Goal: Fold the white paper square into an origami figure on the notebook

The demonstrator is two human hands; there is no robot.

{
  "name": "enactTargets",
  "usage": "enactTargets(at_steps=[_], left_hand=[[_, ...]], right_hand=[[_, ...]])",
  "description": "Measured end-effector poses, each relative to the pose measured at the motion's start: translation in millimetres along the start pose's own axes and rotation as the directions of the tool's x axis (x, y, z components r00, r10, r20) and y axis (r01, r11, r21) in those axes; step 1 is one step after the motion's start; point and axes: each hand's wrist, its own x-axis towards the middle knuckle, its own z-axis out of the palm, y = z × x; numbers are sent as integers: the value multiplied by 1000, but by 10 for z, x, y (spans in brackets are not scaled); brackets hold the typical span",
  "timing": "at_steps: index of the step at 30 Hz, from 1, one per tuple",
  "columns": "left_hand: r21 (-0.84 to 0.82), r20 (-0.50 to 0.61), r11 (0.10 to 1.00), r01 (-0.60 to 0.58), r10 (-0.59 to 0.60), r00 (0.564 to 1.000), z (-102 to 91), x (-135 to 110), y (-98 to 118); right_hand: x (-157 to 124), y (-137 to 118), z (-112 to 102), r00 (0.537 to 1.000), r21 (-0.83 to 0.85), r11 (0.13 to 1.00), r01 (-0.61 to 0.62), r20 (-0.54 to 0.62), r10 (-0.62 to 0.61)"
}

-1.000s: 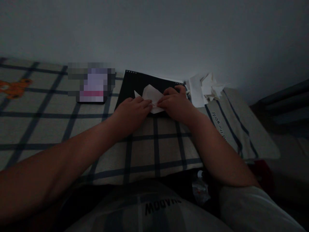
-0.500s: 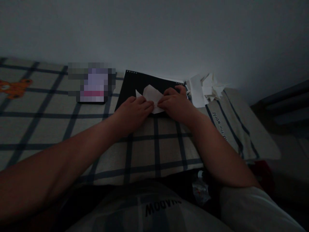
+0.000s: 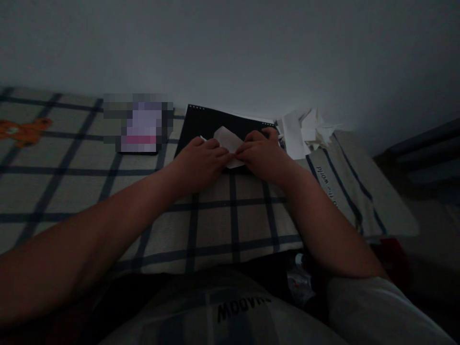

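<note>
The paper (image 3: pixel 229 139) lies on the black pad (image 3: pixel 199 122), near the pad's front edge, with both hands on it. It is white and folded; one blunt corner points up toward the wall (image 3: pixel 230 57), and a lower edge shows beneath the fingertips. A small white tip also shows behind the left hand (image 3: pixel 201 163), just beside its knuckles.

The left hand comes in from the left, palm down, its fingers close together and their tips on the paper near its middle. The right hand (image 3: pixel 265 155) comes from the other side, its fingers bent, the tips meeting the paper just beside those of the left. The two sets of fingertips almost touch. Whether either hand pinches the paper or only presses it, I cannot tell, as the thumbs are mostly hidden.

The pad has a row of holes along its far edge and rests on the checked cloth (image 3: pixel 212 223), close to the wall. Just right of the pad sits a loose pile of scraps (image 3: pixel 294 134), white and uneven. Left of the pad is a phone (image 3: pixel 142 127), its screen blurred out. Farther left, an orange figure (image 3: pixel 30 132) shows on the cloth. Below the cloth's front edge, near the right forearm, is a clear bottle (image 3: pixel 301 282) with a pale cap
</note>
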Motion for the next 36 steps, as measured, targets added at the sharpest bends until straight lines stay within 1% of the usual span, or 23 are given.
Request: enactTargets(at_steps=[3,6,11,13,15,18,20,24,31,36], left_hand=[[13,-30,1000,3,-3,1000,40,25,3],[24,-65,1000,18,-17,998,58,18,30],[41,-99,999,32,-28,995,-46,-39,119],[58,-72,998,30,-25,997,-91,-53,170],[50,-20,998,45,-44,999,-112,-56,217],[17,71,998,55,-56,996,-101,-49,252],[8,95,999,37,-37,995,-86,-50,251],[-3,79,999,40,-40,996,-83,-69,246],[-57,66,995,84,-80,995,-112,-78,252],[-59,68,993,101,-97,993,-92,-68,251]], right_hand=[[9,30,10,1000,14,1000,-1,8,1],[16,62,34,1000,25,1000,-5,-11,6],[23,65,47,1000,15,1000,-2,-19,2],[25,57,39,1000,34,999,-1,-12,1],[26,54,36,1000,42,999,-6,-14,7],[26,57,41,1000,25,1000,-13,-10,14],[27,59,46,1000,33,999,-15,-12,16],[29,57,42,1000,51,999,-12,-13,13],[10,20,-22,1000,-11,1000,-4,22,4],[-4,-1,-34,1000,15,1000,15,19,-16]])
